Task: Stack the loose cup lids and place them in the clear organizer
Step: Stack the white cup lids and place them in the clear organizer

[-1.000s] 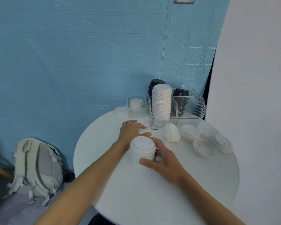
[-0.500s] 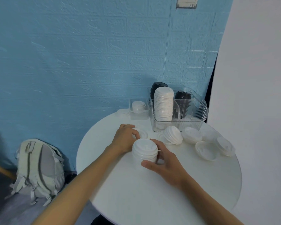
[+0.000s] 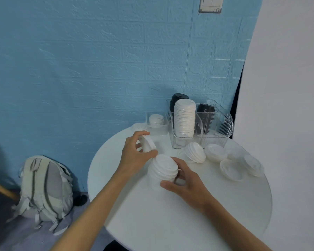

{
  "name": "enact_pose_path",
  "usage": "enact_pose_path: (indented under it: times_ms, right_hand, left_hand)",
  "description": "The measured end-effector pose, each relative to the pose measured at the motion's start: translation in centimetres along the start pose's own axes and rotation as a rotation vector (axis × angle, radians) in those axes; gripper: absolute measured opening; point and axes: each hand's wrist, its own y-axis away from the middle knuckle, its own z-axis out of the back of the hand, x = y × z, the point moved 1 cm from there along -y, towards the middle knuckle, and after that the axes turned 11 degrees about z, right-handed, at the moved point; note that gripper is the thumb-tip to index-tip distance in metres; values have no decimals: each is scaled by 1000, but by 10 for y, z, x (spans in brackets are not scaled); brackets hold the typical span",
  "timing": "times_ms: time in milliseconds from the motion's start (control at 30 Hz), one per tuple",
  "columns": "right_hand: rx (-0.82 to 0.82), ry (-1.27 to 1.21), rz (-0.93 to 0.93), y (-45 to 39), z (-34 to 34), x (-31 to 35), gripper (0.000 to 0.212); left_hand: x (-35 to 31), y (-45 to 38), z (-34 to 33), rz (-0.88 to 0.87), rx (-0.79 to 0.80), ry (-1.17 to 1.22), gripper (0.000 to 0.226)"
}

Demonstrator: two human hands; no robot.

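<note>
A short stack of white cup lids [image 3: 163, 168] stands on the round white table [image 3: 170, 214]; my right hand [image 3: 186, 185] grips it from the right side. My left hand [image 3: 136, 153] pinches a single white lid [image 3: 148, 143], tilted on edge just left of the stack. The clear organizer [image 3: 219, 129] stands at the table's back with a tall stack of white lids [image 3: 185, 120] and black lids [image 3: 205, 110] inside. Several loose white lids [image 3: 215, 152] lie in front of it, one small stack [image 3: 196, 152] leaning.
A small clear box [image 3: 157, 124] holding a few lids sits left of the organizer. A blue brick-pattern wall is behind and a white panel [image 3: 288, 105] stands at the right. A grey backpack [image 3: 45, 189] lies on the floor to the left.
My left hand has picked a single lid off the table and lifted it on edge beside the stack. My right hand stays on the stack.
</note>
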Motion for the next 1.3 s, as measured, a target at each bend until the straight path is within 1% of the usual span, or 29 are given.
enact_pose_path:
  times_ms: [133,167,233,333,400,467,533,600,667,833,900,967,1067,1200,1300]
  right_hand:
    - [3,12,9,0,-1,0,69]
    - [3,12,10,0,-1,-1,69]
    - [5,12,12,-1,-1,-2,69]
    - [7,-1,9,-1,0,-1,67]
    - [8,-8,5,-1,0,-1,67]
    - [5,-10,9,0,-1,0,68]
    - [1,-5,13,0,-1,2,70]
    - [0,6,29,-1,-2,3,69]
    - [-5,17,53,0,-2,4,68]
    - [-6,-6,63,1,-2,3,69]
    - [3,-12,29,2,-2,1,80]
    - [17,-10,8,3,-2,0,90]
    - [29,1,22,2,-3,1,85]
    - [47,8,37,3,-2,2,85]
    - [42,-19,33,3,-2,5,77]
  left_hand:
    - [-5,11,-1,93,-13,362,59]
    - [-7,14,-1,113,4,432,61]
    - [-8,21,-3,124,103,492,60]
    - [2,32,-11,72,294,403,64]
    - [11,35,-12,38,364,306,62]
    - [16,36,-8,13,401,258,60]
    - [17,38,-5,-38,435,182,62]
    - [16,42,-6,-121,438,31,63]
    - [15,44,-8,-168,418,-56,61]
    - [15,46,-11,-145,417,-27,54]
    - [14,49,-12,-92,413,30,44]
    - [16,50,-13,-68,378,61,41]
    - [19,51,-13,-45,346,80,41]
    - [21,51,-11,-23,353,113,34]
    - [21,51,-11,-35,338,148,36]
